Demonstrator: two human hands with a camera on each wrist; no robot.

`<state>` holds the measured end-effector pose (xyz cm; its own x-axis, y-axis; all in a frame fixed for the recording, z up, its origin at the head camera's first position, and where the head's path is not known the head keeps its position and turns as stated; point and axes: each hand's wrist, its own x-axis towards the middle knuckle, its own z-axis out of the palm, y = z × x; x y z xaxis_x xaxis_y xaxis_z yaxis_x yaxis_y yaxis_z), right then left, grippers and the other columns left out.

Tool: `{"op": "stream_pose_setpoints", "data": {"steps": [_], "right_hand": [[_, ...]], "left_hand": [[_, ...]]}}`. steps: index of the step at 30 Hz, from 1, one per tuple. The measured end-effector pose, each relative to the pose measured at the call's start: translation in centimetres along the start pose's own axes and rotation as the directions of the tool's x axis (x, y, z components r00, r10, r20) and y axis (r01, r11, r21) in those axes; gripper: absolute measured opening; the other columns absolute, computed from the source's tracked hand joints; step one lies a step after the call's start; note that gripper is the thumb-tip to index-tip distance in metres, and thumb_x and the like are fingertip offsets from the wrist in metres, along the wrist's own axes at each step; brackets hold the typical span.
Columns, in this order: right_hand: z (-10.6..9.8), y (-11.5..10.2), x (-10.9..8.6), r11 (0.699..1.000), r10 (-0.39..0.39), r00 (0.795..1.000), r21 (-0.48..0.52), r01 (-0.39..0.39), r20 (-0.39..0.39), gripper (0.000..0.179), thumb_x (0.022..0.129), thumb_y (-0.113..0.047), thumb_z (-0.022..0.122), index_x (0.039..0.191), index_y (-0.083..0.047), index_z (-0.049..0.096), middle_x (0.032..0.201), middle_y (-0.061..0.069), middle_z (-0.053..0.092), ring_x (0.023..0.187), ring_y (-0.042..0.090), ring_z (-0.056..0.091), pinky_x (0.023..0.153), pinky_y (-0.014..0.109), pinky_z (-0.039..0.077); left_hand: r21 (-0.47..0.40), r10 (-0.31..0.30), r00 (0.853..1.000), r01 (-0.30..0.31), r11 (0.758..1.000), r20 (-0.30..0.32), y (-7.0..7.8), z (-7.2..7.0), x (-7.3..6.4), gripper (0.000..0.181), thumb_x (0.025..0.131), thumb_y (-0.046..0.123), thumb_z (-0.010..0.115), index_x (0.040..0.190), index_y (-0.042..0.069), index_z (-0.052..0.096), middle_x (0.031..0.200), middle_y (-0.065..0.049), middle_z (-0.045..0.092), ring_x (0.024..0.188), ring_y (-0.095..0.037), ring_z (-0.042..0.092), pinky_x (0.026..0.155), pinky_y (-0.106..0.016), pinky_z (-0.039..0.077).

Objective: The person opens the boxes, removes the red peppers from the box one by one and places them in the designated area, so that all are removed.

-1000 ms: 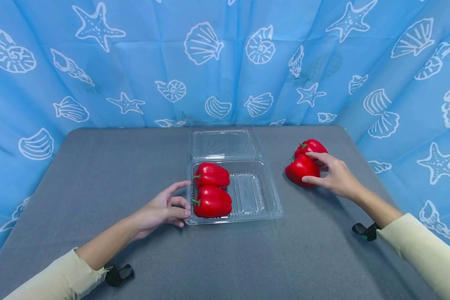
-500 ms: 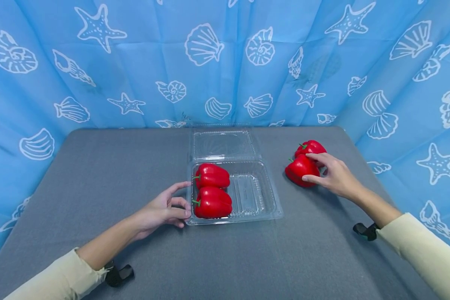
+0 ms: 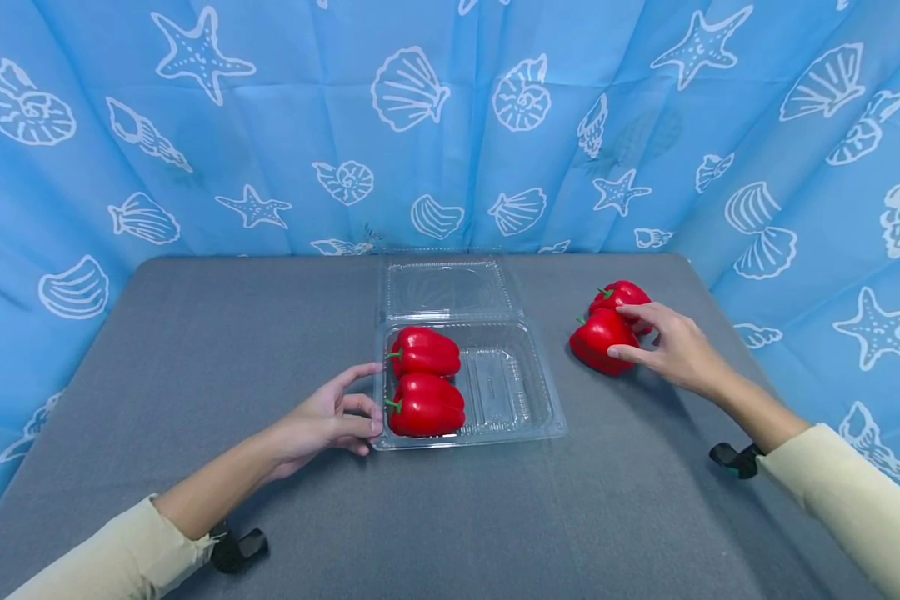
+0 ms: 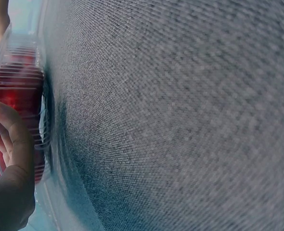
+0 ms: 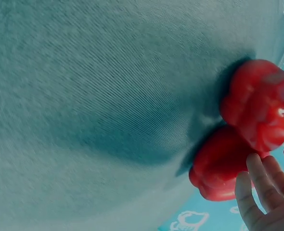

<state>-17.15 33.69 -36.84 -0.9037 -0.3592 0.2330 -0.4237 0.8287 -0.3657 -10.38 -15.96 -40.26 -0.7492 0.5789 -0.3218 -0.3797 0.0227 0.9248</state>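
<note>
In the head view, two red bell peppers lie in the left half of a clear plastic clamshell container [image 3: 543, 417], the far one [image 3: 425, 352] behind the near one [image 3: 426, 406]. My left hand [image 3: 330, 425] touches the container's left side with its fingertips; in the left wrist view the fingers [image 4: 19, 134] lie along its clear wall. Two more bell peppers sit on the table at the right. My right hand [image 3: 675, 346] is spread beside the front one [image 3: 602, 340], thumb and fingertips close at its right side. The rear pepper [image 3: 621, 293] is partly hidden behind the front one.
The container's clear lid [image 3: 450, 287] lies folded back toward the far table edge. Grey cloth covers the table [image 3: 480, 517]. A blue curtain [image 3: 450, 133] with white shell prints hangs behind and at both sides.
My right hand has shifted slightly to the right, its thumb and fingertips drawing back a little on the front pepper. The left hand, container and peppers have stayed in place.
</note>
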Motion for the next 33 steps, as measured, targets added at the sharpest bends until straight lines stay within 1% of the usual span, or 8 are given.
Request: {"op": "stream_pose_setpoints", "data": {"steps": [3, 5, 8, 11, 17, 23, 27, 33], "right_hand": [[-0.5, -0.2, 0.3, 1.0, -0.011, 1.0, -0.01, 0.011, -0.016, 0.064, 0.079, -0.023, 0.085, 0.133, -0.001, 0.059, 0.112, 0.017, 0.062, 0.091, 0.03, 0.062, 0.064, 0.035, 0.053], [-0.8, -0.6, 0.7, 1.0, -0.005, 1.0, -0.011, 0.005, -0.018, 0.063, 0.079, -0.023, 0.084, 0.133, -0.001, 0.059, 0.115, 0.018, 0.061, 0.094, 0.031, 0.06, 0.066, 0.04, 0.053], [-1.2, -1.5, 1.2, 1.0, 0.031, 0.999, 0.003, -0.031, -0.009, 0.064, 0.08, -0.024, 0.083, 0.135, -0.004, 0.057, 0.125, 0.02, 0.058, 0.104, 0.035, 0.057, 0.074, 0.052, 0.054], [-1.3, -2.6, 2.0, 0.999, 0.036, 0.999, 0.028, -0.036, 0.01, 0.068, 0.08, -0.024, 0.083, 0.138, -0.006, 0.054, 0.134, 0.02, 0.054, 0.115, 0.038, 0.052, 0.081, 0.06, 0.053], [-0.8, -4.6, 3.6, 0.997, -0.034, 0.996, 0.077, 0.028, 0.083, 0.077, 0.078, -0.022, 0.084, 0.145, -0.01, 0.048, 0.144, 0.017, 0.049, 0.128, 0.037, 0.046, 0.086, 0.062, 0.052], [0.6, -6.9, 5.0, 0.991, -0.116, 0.985, 0.085, 0.105, 0.128, 0.087, 0.077, -0.031, 0.086, 0.15, -0.013, 0.043, 0.149, 0.013, 0.048, 0.13, 0.032, 0.05, 0.093, 0.058, 0.05], [1.6, -8.7, 5.8, 0.983, -0.156, 0.965, 0.127, 0.131, 0.212, 0.098, 0.075, -0.04, 0.086, 0.155, -0.019, 0.035, 0.153, 0.011, 0.044, 0.132, 0.032, 0.05, 0.097, 0.056, 0.048], [2.5, -11.4, 6.2, 0.959, -0.223, 0.909, 0.249, 0.138, 0.353, 0.101, 0.072, -0.046, 0.086, 0.156, -0.022, 0.034, 0.155, 0.006, 0.041, 0.132, 0.031, 0.051, 0.096, 0.057, 0.049]], "left_hand": [[-0.003, 0.003, 1.0, -0.003, 1.0, 0.005, 0.0, 0.0, 0.0, 0.082, 0.091, 0.008, 0.068, 0.156, 0.018, 0.018, 0.103, -0.008, 0.064, 0.089, -0.023, 0.065, 0.077, -0.035, 0.057], [-0.004, 0.004, 1.0, -0.004, 1.0, 0.005, 0.0, 0.0, 0.0, 0.082, 0.091, 0.008, 0.068, 0.156, 0.018, 0.018, 0.103, -0.008, 0.064, 0.089, -0.023, 0.065, 0.077, -0.035, 0.057], [-0.002, 0.002, 1.0, -0.002, 1.0, 0.0, 0.0, 0.0, 0.1, 0.082, 0.091, 0.008, 0.068, 0.156, 0.017, 0.018, 0.102, -0.008, 0.064, 0.089, -0.024, 0.065, 0.077, -0.035, 0.057], [-0.005, 0.0, 1.0, 0.0, 1.0, 0.001, 0.0, 0.0, 0.1, 0.082, 0.092, 0.008, 0.068, 0.156, 0.017, 0.017, 0.102, -0.008, 0.064, 0.089, -0.024, 0.065, 0.078, -0.035, 0.057], [-0.011, -0.002, 1.0, 0.002, 1.0, 0.001, 0.0, 0.0, 0.0, 0.082, 0.092, 0.008, 0.067, 0.156, 0.016, 0.017, 0.103, -0.009, 0.064, 0.089, -0.024, 0.065, 0.078, -0.035, 0.057], [0.0, -0.001, 1.0, 0.001, 1.0, -0.006, -0.1, 0.0, 0.0, 0.082, 0.092, 0.009, 0.068, 0.156, 0.016, 0.017, 0.103, -0.01, 0.064, 0.089, -0.024, 0.065, 0.079, -0.036, 0.057], [0.004, -0.001, 1.0, 0.001, 1.0, -0.007, -0.1, 0.0, 0.0, 0.081, 0.092, 0.009, 0.068, 0.156, 0.016, 0.018, 0.104, -0.011, 0.064, 0.089, -0.024, 0.066, 0.079, -0.036, 0.057], [0.009, 0.0, 1.0, 0.0, 1.0, -0.011, -0.2, 0.0, 0.1, 0.082, 0.091, 0.01, 0.069, 0.156, 0.016, 0.018, 0.103, -0.011, 0.064, 0.088, -0.024, 0.065, 0.078, -0.036, 0.057]]}}
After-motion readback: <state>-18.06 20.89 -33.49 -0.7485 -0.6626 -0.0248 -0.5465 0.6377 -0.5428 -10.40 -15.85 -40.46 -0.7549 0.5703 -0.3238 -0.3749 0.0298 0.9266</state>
